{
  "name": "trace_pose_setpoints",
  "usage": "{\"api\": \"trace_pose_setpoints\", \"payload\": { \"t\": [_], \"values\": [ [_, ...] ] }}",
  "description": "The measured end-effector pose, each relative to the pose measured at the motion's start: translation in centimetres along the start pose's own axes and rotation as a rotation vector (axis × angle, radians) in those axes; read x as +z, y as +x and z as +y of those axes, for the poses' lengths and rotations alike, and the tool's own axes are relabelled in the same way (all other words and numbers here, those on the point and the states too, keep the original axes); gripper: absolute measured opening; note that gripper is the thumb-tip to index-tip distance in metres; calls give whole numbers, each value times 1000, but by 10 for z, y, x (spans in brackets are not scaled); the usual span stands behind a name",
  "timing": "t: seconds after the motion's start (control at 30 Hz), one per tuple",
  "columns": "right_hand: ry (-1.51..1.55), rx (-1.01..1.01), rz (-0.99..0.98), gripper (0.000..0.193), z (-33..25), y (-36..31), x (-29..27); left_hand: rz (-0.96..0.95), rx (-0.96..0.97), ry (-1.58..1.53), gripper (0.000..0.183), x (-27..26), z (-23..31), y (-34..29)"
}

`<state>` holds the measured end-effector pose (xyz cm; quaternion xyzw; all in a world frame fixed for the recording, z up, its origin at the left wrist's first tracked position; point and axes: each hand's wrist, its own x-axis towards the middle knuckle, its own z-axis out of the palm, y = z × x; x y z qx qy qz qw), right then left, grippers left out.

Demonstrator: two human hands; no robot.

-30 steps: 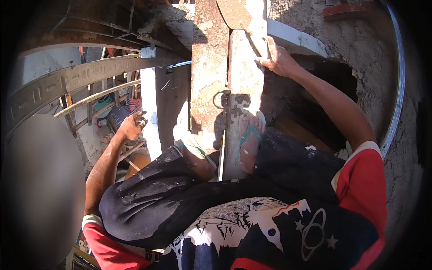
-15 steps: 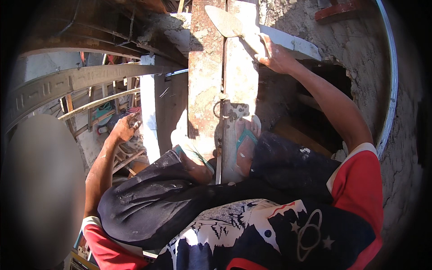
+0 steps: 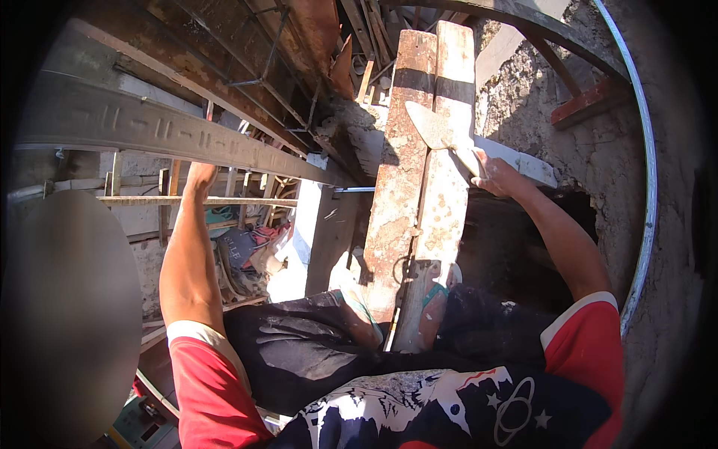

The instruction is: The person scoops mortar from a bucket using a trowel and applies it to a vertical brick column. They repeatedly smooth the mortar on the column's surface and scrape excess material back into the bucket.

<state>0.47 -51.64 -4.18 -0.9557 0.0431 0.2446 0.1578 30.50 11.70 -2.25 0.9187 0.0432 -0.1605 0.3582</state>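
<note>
A worker on a building site, seen from above: right hand [image 3: 493,173] closed round the handle of a trowel [image 3: 437,127], its blade laid flat vs. the upper part of two rusty upright planks [image 3: 422,187] beside a rough cement wall [image 3: 598,150]. Since a sec. ago the left hand [image 3: 200,173] has gone up from beside the thigh to the grey metal beam [image 3: 164,131] overhead; its fingers sit at the beam's lower edge, too hidden to tell if they grip it or just rest there. The trowel hand has shifted only a little along the planks, blade now pointing up-left. Judged from that, the worker is bracing w/ one arm while the other keeps working the plank face.

Count: one trowel, two planks side by side, one beam, two feet in sandals [image 3: 434,299] at the planks' base, one pr. of dark trousers, one red-sleeved shirt. A wooden ladder [image 3: 172,202] lies below the beam, w/ a bag [image 3: 239,247] and clutter further down. A pale pipe [image 3: 643,187] curves round the wall at right.
</note>
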Motion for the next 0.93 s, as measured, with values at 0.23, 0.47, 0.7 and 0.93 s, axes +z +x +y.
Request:
{"api": "trace_pose_setpoints", "payload": {
  "t": [0.23,0.47,0.7,0.93],
  "values": [
    [105,-105,13,80,-51,36,25,18,65,667,74,-83,-131,46],
    [1,-28,102,88,15,14,33,-48,-284,636,58,3,13,-19],
    [-99,-190,181,81,87,17,45,-170,-164,436,71,13,51,-22],
    [10,7,-93,86,-7,13,8,-175,-212,338,55,23,47,-19]
  ]
}}
